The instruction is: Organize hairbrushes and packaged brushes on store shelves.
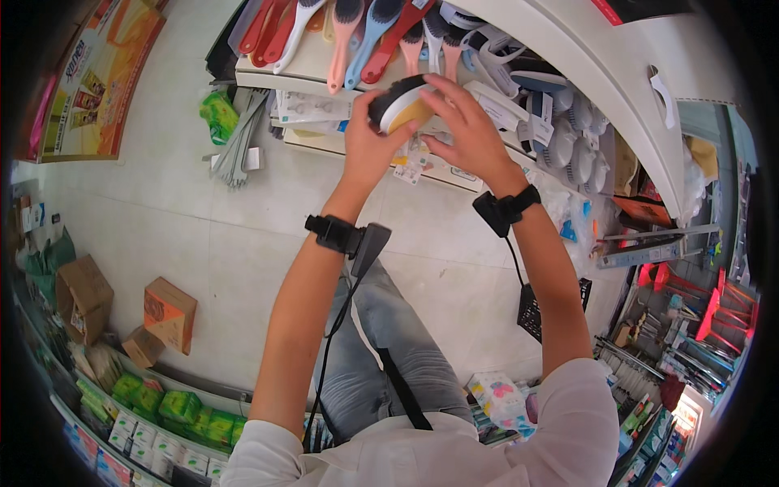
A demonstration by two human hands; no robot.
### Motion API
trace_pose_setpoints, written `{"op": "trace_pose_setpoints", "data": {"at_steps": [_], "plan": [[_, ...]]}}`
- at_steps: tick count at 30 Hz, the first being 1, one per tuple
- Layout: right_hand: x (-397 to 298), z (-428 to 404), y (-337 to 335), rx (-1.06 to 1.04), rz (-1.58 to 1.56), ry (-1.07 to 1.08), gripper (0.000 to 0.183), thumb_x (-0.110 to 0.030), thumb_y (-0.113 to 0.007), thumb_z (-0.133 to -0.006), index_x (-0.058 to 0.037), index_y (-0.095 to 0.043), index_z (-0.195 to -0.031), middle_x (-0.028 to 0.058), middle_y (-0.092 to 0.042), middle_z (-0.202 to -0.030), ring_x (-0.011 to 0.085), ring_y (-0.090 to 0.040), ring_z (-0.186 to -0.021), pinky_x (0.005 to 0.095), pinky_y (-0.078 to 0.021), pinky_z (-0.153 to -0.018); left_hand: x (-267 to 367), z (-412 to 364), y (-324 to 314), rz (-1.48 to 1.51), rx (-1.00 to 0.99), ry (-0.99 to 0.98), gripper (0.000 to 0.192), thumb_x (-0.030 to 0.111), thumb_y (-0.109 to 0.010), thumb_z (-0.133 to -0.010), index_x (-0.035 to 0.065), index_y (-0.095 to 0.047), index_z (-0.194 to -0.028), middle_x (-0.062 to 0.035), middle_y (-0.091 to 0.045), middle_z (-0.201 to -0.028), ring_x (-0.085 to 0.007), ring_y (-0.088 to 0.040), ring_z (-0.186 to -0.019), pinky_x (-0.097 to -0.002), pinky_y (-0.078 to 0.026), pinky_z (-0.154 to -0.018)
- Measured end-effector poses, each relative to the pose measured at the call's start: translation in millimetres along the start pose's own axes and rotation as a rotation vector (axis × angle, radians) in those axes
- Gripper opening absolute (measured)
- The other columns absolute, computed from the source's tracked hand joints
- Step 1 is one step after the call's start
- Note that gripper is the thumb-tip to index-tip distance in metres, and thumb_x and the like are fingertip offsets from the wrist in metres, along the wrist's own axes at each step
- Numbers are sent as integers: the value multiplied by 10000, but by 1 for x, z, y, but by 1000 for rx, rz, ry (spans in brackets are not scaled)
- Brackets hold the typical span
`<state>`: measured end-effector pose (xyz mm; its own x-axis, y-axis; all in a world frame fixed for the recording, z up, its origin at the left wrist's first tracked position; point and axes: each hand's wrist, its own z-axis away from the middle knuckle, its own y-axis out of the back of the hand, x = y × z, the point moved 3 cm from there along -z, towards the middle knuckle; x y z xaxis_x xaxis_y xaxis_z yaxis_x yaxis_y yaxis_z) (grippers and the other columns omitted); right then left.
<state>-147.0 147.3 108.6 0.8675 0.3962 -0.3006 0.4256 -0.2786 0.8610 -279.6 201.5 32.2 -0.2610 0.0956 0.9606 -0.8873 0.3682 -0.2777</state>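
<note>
A scrub brush (401, 106) with dark bristles, a white rim and a yellowish back is raised in front of the shelf. My left hand (372, 137) grips its lower left end, thumb along the near side. Against its upper right end rest fingers of my right hand (465, 131), which is otherwise spread, the thumb apart from the brush. Beyond them, long-handled brushes in red, white, pink and blue lie on the white shelf (286, 78); a pink-handled brush (344, 45) and a blue-handled brush (372, 42) stick out over its edge.
Grey and white brushes (566, 143) hang or lie at the shelf's right. Below it are packaged goods, with a bundle of grey strips (240, 143) and a green bag (219, 119) nearby. Cardboard boxes (170, 313) stand on the floor at left; a black basket (530, 310) is beside my right arm.
</note>
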Motion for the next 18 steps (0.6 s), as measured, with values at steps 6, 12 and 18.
{"op": "trace_pose_setpoints", "data": {"at_steps": [6, 12, 18], "plan": [[130, 28, 39, 326, -280, -912, 497, -218, -665, -755, -39, -446, -1165, 120, -521, -1118, 215, -617, -790, 306, -532, -658, -3, 17, 8, 11, -5, 116, 548, 79, -689, -715, 26, -381, -1166, -105, -480, -1073, -179, -532, -957, -280, -472, -788], [156, 1, 43, 408, -863, -1210, 342, -206, -649, -781, -61, -504, -1055, 76, -576, -873, 194, -614, -654, 284, -541, -598, -8, 19, -1, -212, -245, 40, 539, 44, -690, -698, 24, -412, -1159, -93, -495, -1061, -172, -531, -963, -279, -465, -798], [137, -6, 43, 411, -600, -1078, 358, -248, -625, -819, -64, -501, -1099, 91, -567, -982, 192, -613, -810, 312, -554, -654, -21, 26, 2, -202, -211, 24, 559, 63, -717, -666, 30, -433, -1146, -106, -502, -1048, -197, -534, -954, -302, -466, -787]]}}
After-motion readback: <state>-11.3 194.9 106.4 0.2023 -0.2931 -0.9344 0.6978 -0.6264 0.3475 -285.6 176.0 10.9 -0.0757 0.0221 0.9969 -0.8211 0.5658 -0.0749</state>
